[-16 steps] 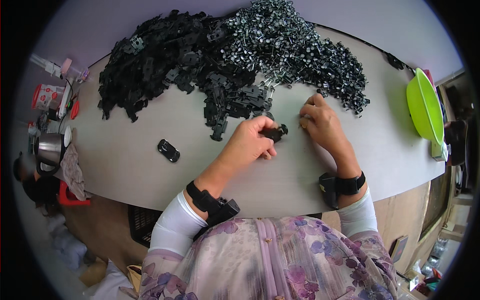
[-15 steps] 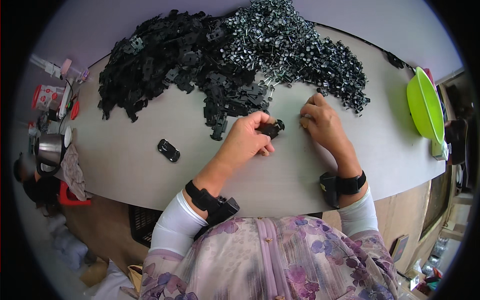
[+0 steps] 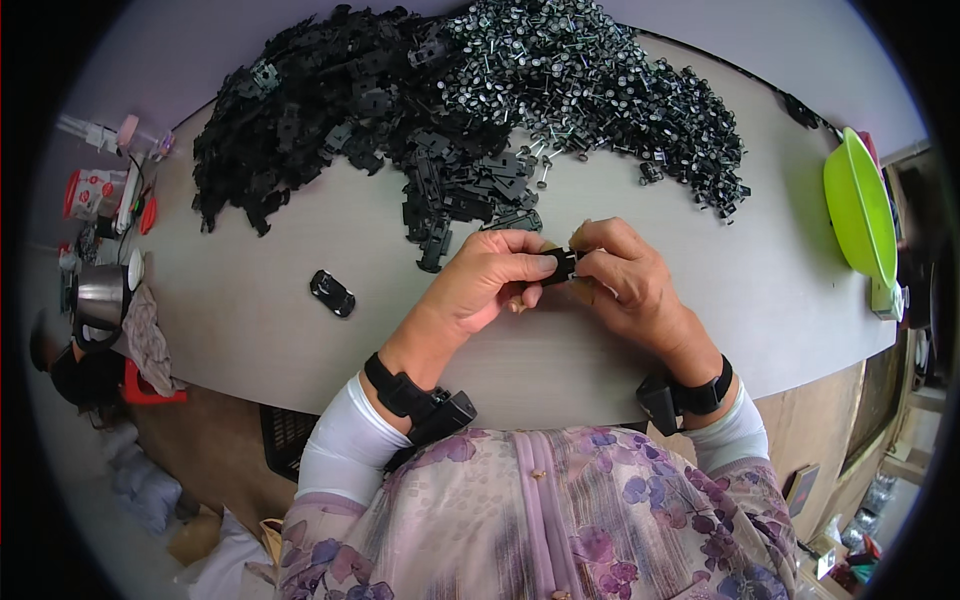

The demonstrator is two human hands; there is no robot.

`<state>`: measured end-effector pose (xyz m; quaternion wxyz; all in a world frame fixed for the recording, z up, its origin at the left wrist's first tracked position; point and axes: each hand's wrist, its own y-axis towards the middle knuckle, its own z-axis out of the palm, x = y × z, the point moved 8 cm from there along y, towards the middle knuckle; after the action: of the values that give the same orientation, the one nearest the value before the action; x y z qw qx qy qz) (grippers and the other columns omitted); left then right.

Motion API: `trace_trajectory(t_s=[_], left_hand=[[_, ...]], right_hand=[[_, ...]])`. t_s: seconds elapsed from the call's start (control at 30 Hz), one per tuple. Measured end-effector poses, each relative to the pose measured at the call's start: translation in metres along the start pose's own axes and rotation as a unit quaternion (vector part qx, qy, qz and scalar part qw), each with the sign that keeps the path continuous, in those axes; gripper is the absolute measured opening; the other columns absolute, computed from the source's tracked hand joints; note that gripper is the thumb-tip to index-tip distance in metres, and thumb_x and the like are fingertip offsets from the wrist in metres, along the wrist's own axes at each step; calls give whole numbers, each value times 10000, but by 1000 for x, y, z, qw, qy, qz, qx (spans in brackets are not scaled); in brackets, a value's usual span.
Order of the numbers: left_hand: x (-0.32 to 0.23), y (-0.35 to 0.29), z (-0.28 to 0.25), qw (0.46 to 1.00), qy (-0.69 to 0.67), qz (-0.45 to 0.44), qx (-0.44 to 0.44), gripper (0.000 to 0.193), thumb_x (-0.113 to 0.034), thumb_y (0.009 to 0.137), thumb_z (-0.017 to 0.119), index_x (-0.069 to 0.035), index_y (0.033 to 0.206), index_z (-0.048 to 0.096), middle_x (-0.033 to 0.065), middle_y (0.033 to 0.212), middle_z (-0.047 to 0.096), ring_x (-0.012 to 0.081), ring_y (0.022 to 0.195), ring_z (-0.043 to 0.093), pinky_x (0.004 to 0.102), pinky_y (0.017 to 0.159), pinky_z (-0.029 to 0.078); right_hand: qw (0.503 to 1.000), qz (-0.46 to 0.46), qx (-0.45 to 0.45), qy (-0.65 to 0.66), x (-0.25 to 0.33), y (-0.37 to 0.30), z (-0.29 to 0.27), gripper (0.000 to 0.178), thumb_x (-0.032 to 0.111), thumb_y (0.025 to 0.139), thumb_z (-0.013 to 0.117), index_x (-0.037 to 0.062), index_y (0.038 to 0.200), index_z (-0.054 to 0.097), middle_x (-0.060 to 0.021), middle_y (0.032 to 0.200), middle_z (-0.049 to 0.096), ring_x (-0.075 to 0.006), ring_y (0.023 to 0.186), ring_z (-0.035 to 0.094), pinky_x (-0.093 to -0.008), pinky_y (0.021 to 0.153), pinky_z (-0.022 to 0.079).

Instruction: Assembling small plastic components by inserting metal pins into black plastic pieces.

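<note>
Black and flat, a toy-car chassis (image 3: pixel 562 267) is being pinched above the table (image 3: pixel 245 300) between thumb and fingers of the left hand (image 3: pixel 488 278). The right hand (image 3: pixel 632 280) is meeting its right end with bent fingers, whose exact grip I cannot tell.

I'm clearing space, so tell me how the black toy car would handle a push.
The black toy car is likely stiff, as it looks hard and glossy. Sitting low on the tabletop, it probably won't tip.
</note>
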<state>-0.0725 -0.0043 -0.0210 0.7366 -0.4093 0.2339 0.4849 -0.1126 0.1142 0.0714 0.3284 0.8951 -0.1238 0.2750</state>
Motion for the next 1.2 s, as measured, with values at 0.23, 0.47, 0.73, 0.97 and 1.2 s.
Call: trace_trajectory(t_s=[0.23, 0.47, 0.73, 0.97, 1.2], left_hand=[[5, -2, 4, 996, -84, 7, 26, 86, -71, 873, 651, -7, 931, 655, 27, 797, 620, 59, 531, 497, 173, 470, 381], [4, -1, 2, 997, -73, 6, 32, 89, -75, 890, 604, -4, 926, 644, 36, 812, 630, 46, 525, 482, 164, 471, 394], [2, 1, 8, 999, 0, 37, -9, 128, -84, 910, 578, 17, 988, 593, 87, 885, 638, 148, 639, 654, 239, 523, 523], [2, 1, 7, 999, 18, 40, -5, 152, -73, 923, 563, 26, 1036, 584, 85, 882, 632, 157, 651, 665, 238, 522, 540], [4, 3, 8, 999, 36, 36, 8, 176, -90, 927, 573, 25, 1060, 586, 104, 906, 651, 169, 654, 668, 246, 523, 549]], right_hand=[[999, -44, -1, 1, 9, -3, 6, 161, -54, 612, 685, 30, 694, 575, -88, 935, 582, -253, 784, 580, -335, 645, 500], [991, 36, 14, 127, -1, -4, 5, 182, -18, 700, 708, 7, 834, 587, -97, 969, 589, -258, 823, 598, -326, 680, 505], [971, 116, -114, -173, -91, -8, -61, 269, -1, 745, 671, 7, 1008, 616, -109, 1025, 639, -278, 845, 629, -346, 756, 514], [946, 304, -51, -101, -103, -25, -48, 219, -29, 737, 630, 27, 949, 629, -86, 927, 600, -231, 745, 615, -335, 654, 504], [950, 267, -37, -155, -100, -23, -49, 178, 66, 746, 687, 14, 908, 634, -100, 829, 605, -234, 678, 600, -351, 623, 479]])
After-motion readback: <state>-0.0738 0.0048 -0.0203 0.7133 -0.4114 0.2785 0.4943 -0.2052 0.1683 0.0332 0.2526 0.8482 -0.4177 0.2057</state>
